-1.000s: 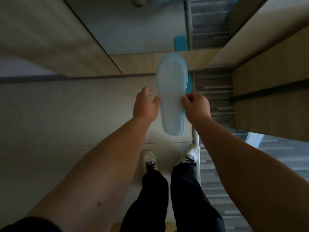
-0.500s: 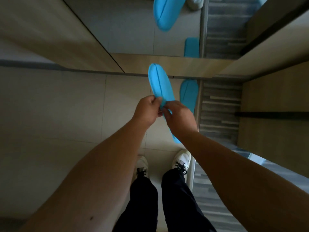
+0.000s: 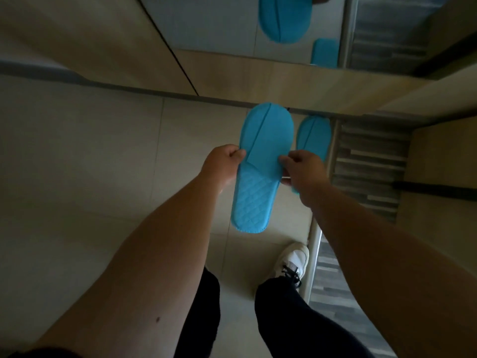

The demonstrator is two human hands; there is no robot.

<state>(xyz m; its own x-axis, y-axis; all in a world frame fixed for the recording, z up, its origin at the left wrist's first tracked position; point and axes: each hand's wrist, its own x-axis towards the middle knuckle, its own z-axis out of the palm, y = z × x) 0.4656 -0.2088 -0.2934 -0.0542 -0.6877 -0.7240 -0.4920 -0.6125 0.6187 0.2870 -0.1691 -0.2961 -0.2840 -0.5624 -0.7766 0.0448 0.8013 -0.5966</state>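
**Blue slipper up in both hands, over the tiles**

The blue slipper (image 3: 260,182) hangs in the air above the tiled floor (image 3: 103,164), toe pointing away from the person, quilted insole facing up. The flat upper covers the far half, with a crease running along it. The left hand (image 3: 223,165) has a closed grip on the slipper's left edge, thumb on top, right where the upper meets the insole. The right hand (image 3: 304,171) mirrors it, fingers curled, pinching the right edge at the same level.

Just beside, to the right, a second blue slipper (image 3: 313,136) lies on the floor, its heel hidden behind the right hand. A white sneaker (image 3: 294,259) stands below. Up top, the mirror (image 3: 206,19) shows both slippers reflected.
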